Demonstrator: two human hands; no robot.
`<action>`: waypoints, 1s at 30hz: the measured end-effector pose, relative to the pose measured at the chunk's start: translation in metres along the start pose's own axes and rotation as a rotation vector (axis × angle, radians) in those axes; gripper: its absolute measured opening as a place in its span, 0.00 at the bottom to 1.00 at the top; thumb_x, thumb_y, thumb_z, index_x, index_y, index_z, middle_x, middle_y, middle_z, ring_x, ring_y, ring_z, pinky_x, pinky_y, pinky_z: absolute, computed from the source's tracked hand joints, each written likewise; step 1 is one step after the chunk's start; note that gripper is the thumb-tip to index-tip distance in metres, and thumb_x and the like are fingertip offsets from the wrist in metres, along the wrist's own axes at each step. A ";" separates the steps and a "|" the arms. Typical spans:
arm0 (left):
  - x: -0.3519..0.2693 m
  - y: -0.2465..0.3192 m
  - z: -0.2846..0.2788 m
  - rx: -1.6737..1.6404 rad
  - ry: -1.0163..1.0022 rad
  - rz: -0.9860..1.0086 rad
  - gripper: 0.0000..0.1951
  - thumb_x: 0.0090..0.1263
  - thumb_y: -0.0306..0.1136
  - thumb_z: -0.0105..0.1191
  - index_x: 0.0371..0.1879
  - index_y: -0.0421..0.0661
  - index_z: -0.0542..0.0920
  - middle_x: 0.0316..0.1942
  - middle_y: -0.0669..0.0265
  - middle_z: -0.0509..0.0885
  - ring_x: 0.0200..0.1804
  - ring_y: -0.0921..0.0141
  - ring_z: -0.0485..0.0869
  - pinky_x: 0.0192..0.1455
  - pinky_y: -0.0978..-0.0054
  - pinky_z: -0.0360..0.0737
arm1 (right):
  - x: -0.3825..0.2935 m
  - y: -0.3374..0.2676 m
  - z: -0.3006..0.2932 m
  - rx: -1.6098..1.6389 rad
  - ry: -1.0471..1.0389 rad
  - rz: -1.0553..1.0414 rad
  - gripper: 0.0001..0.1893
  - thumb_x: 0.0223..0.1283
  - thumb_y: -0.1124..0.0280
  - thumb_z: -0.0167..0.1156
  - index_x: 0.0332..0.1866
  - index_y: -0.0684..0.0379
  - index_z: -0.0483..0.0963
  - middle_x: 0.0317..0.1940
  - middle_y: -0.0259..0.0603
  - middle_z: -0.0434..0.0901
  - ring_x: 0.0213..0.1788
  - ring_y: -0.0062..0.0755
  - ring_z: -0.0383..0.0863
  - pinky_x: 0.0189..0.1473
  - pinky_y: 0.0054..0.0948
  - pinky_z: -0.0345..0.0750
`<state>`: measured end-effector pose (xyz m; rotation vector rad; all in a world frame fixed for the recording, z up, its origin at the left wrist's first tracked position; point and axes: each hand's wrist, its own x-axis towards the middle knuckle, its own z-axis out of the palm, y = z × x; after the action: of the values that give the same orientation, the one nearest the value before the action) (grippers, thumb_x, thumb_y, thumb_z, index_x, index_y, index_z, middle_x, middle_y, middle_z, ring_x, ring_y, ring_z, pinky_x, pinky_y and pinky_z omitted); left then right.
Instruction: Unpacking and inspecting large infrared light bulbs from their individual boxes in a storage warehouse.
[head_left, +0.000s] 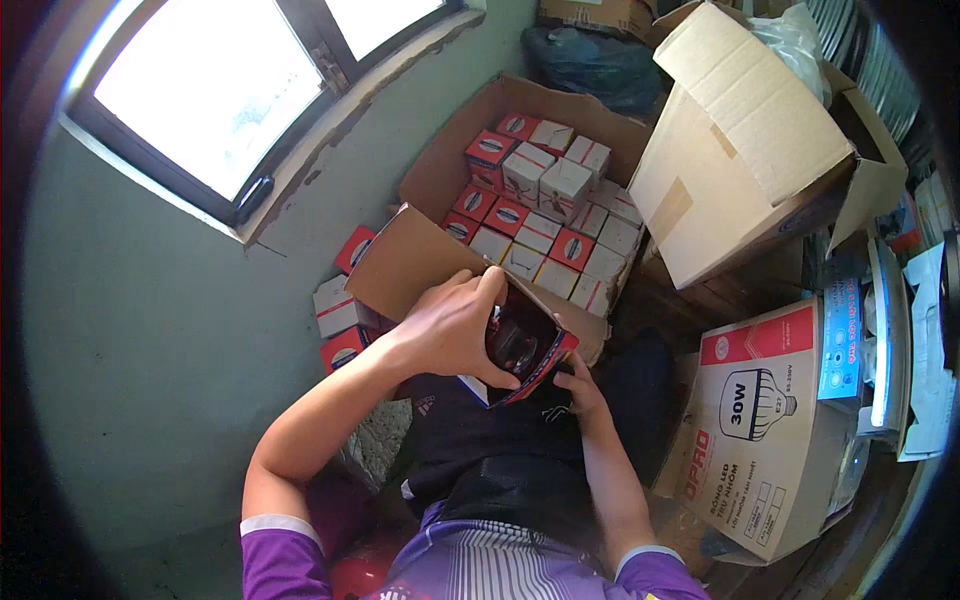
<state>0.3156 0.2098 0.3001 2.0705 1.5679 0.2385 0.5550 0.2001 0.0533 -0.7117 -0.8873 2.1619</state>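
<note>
Above my lap, both hands are on an open small printed box (553, 361) with red and blue edges. My left hand (450, 322) spans its open top, fingers at the far rim and thumb at the near rim. From the right side, my right hand (581, 384) grips the box, some of its fingers hidden behind it. Inside lies a dark, glossy object (517, 341), its kind unclear. Just beyond stands a large open cardboard carton (442, 161), filled with several small red and white boxes (536, 232). Its near flap (397, 262) lies behind my left hand.
Several more small boxes (337, 307) are stacked by the wall at left, under a window (210, 90). An open cardboard box (720, 150) leans at upper right. An LED bulb carton (757, 427) stands at right. A dark plastic bag (589, 67) sits at the back.
</note>
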 end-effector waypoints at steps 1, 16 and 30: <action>-0.001 0.000 0.000 -0.010 0.032 0.009 0.47 0.35 0.54 0.82 0.48 0.38 0.70 0.45 0.50 0.82 0.52 0.51 0.79 0.55 0.57 0.77 | 0.001 -0.004 0.004 0.021 -0.018 -0.032 0.61 0.41 0.62 0.76 0.85 0.51 0.49 0.78 0.40 0.63 0.80 0.40 0.59 0.80 0.41 0.51; -0.011 -0.030 -0.011 -0.065 -0.249 0.123 0.47 0.42 0.45 0.81 0.59 0.40 0.67 0.57 0.50 0.77 0.66 0.52 0.74 0.69 0.59 0.72 | -0.009 0.012 -0.007 0.036 0.091 0.038 0.55 0.40 0.66 0.72 0.81 0.57 0.57 0.73 0.41 0.69 0.74 0.41 0.69 0.74 0.38 0.67; -0.023 -0.027 0.003 -0.077 -0.062 0.084 0.48 0.44 0.44 0.80 0.66 0.43 0.70 0.60 0.53 0.79 0.66 0.52 0.76 0.70 0.57 0.73 | -0.009 0.010 -0.004 -0.019 0.134 0.053 0.50 0.47 0.68 0.71 0.80 0.60 0.59 0.67 0.41 0.73 0.70 0.41 0.72 0.73 0.39 0.67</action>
<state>0.2867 0.1927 0.2880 2.0657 1.4156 0.2584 0.5591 0.1891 0.0453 -0.8877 -0.8283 2.1269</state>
